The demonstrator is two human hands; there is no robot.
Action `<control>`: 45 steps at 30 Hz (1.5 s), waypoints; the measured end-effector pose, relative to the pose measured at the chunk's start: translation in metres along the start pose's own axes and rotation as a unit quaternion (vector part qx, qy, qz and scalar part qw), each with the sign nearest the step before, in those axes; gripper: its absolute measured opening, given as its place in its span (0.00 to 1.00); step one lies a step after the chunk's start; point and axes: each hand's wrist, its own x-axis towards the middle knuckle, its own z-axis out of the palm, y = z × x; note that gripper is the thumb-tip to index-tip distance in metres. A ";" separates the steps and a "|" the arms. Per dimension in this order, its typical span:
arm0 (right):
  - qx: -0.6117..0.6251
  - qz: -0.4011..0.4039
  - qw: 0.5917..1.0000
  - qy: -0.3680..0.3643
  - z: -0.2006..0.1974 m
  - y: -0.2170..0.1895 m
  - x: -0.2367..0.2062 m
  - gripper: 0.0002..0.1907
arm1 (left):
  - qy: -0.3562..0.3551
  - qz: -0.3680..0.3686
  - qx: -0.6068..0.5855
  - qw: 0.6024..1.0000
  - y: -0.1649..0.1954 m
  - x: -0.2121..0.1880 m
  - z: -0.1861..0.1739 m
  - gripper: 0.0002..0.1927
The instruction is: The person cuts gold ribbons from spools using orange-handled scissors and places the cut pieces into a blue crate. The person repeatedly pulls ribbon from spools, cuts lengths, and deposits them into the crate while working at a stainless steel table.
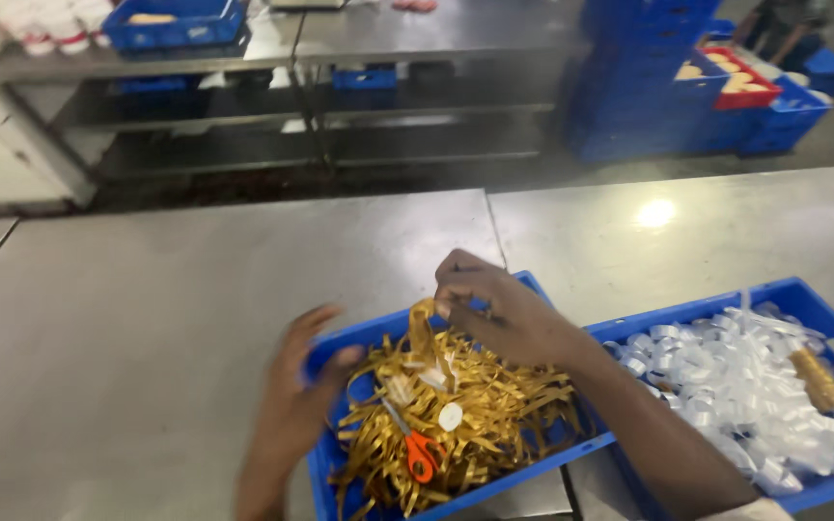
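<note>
Gold ribbon strip (423, 323) pinched in right hand (494, 314), beside left hand (306, 386).

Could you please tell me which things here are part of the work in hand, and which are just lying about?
In hand:
- right hand pinching a gold ribbon strip
- left hand on the rim of the blue tray
- heap of gold ribbon strips

Lying about:
- orange-handled scissors on the heap
- second blue tray of clear pieces
- blue crates behind

Dim, soft picture; overhead glare on the steel table (655, 213), left hand (296, 386) perhaps motion-blurred.
</note>
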 end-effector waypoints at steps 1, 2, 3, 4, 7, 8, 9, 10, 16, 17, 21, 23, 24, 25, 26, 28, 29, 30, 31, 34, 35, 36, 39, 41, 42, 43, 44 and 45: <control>0.005 -0.005 1.000 -0.011 0.001 -0.001 0.006 0.01 | -0.043 0.021 -0.042 0.998 0.016 0.006 0.014 0.29; 0.015 -0.007 1.000 -0.017 0.004 -0.001 0.010 0.01 | -0.068 0.079 -0.082 0.991 0.028 0.012 0.028 0.28; 0.025 -0.009 0.999 -0.018 0.008 0.000 0.014 0.01 | -0.097 0.136 -0.120 0.978 0.037 0.018 0.038 0.27; 0.052 -0.016 0.998 -0.007 0.012 0.003 0.015 0.02 | -0.105 0.098 -0.103 0.984 0.043 0.021 0.045 0.22; 0.126 -0.045 0.990 0.037 0.008 0.019 0.015 0.05 | -0.117 0.010 -0.072 0.990 0.045 0.031 0.063 0.12; 0.159 -0.062 0.983 0.063 0.004 0.025 0.015 0.05 | -0.116 -0.006 -0.066 0.991 0.041 0.031 0.065 0.11; 0.191 -0.079 0.974 0.088 -0.002 0.030 0.014 0.05 | -0.117 -0.023 -0.059 0.991 0.036 0.031 0.065 0.11; 0.246 -0.053 0.961 0.111 -0.006 0.035 0.012 0.04 | -0.127 -0.026 -0.061 0.990 0.029 0.031 0.063 0.11; 0.372 0.009 0.918 0.138 -0.009 0.048 0.017 0.07 | -0.177 -0.049 -0.060 0.981 -0.009 0.033 0.022 0.09; 0.369 0.000 0.920 0.130 -0.007 0.048 0.020 0.08 | -0.183 -0.051 -0.099 0.977 -0.011 0.034 0.013 0.08; 0.395 -0.012 0.909 0.131 0.006 0.051 0.038 0.08 | -0.194 -0.091 -0.134 0.968 -0.011 0.038 -0.019 0.09; 0.416 -0.030 0.901 0.119 0.012 0.059 0.051 0.09 | -0.175 -0.083 -0.163 0.967 -0.009 0.039 -0.030 0.08; 0.423 -0.041 0.898 0.110 0.014 0.065 0.058 0.09 | -0.164 -0.076 -0.181 0.967 -0.009 0.041 -0.035 0.07; 0.440 -0.037 0.891 0.100 0.017 0.074 0.065 0.10 | -0.144 -0.078 -0.213 0.963 -0.010 0.041 -0.038 0.08; 0.458 -0.032 0.884 0.089 0.023 0.083 0.072 0.12 | -0.122 -0.080 -0.246 0.958 -0.011 0.040 -0.042 0.09; 0.454 -0.028 0.889 0.049 0.044 0.106 0.088 0.18 | -0.062 -0.081 -0.325 0.940 -0.016 0.042 -0.050 0.10; 0.435 -0.026 0.900 0.023 0.064 0.118 0.095 0.21 | -0.027 -0.083 -0.370 0.925 -0.020 0.044 -0.053 0.10; 0.417 -0.023 0.909 0.001 0.088 0.130 0.101 0.25 | 0.005 -0.087 -0.412 0.907 -0.025 0.043 -0.058 0.11; 0.327 0.014 0.944 -0.042 0.121 0.139 0.102 0.34 | 0.019 -0.075 -0.445 0.892 -0.031 0.044 -0.063 0.11; 0.370 0.142 0.897 -0.197 0.242 0.146 0.084 0.53 | 0.076 -0.050 -0.518 0.851 -0.056 0.062 -0.078 0.08; 0.368 0.155 0.889 -0.224 0.269 0.149 0.065 0.48 | 0.111 -0.061 -0.528 0.840 -0.068 0.069 -0.081 0.06; 0.402 0.165 0.873 -0.221 0.304 0.146 0.061 0.40 | 0.143 -0.073 -0.537 0.828 -0.080 0.075 -0.086 0.05; 0.406 0.321 0.838 -0.171 0.378 0.132 0.053 0.25 | 0.207 -0.163 -0.485 0.833 -0.127 0.096 -0.108 0.09; 0.401 0.327 0.840 -0.163 0.401 0.127 0.062 0.22 | 0.230 -0.152 -0.479 0.834 -0.160 0.114 -0.130 0.07; 0.399 0.337 0.837 -0.161 0.411 0.126 0.062 0.22 | 0.243 -0.155 -0.476 0.831 -0.181 0.117 -0.138 0.06; 0.379 0.347 0.846 -0.139 0.418 0.124 0.063 0.22 | 0.233 -0.174 -0.411 0.864 -0.201 0.121 -0.147 0.07; 0.358 0.358 0.854 -0.119 0.423 0.123 0.064 0.23 | 0.222 -0.192 -0.344 0.892 -0.220 0.124 -0.157 0.11; 0.337 0.369 0.861 -0.100 0.427 0.121 0.063 0.24 | 0.209 -0.210 -0.275 0.915 -0.238 0.123 -0.165 0.14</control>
